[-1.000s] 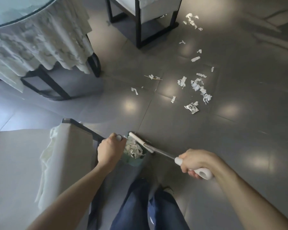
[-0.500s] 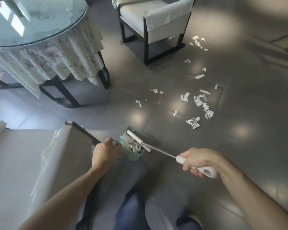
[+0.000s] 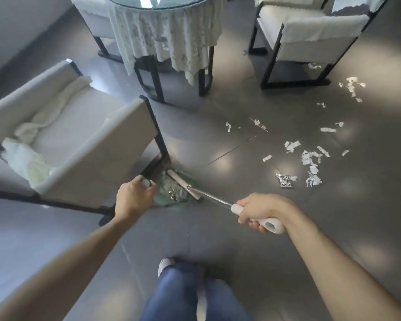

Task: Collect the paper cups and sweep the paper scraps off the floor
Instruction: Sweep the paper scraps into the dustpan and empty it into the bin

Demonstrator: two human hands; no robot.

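Fingers of our right hand [image 3: 259,210] wrap the broom [image 3: 218,199]; our left hand [image 3: 133,196] grips the dustpan [image 3: 171,193] handle (pan loaded). Tilting it risks spilling collected scraps.

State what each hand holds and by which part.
The right hand grips the broom by its white handle end. The left hand grips the white handle top of the green dustpan.

Dim room, soft glare patches on glossy floor [image 3: 241,228], motion blur, wide-angle edge distortion
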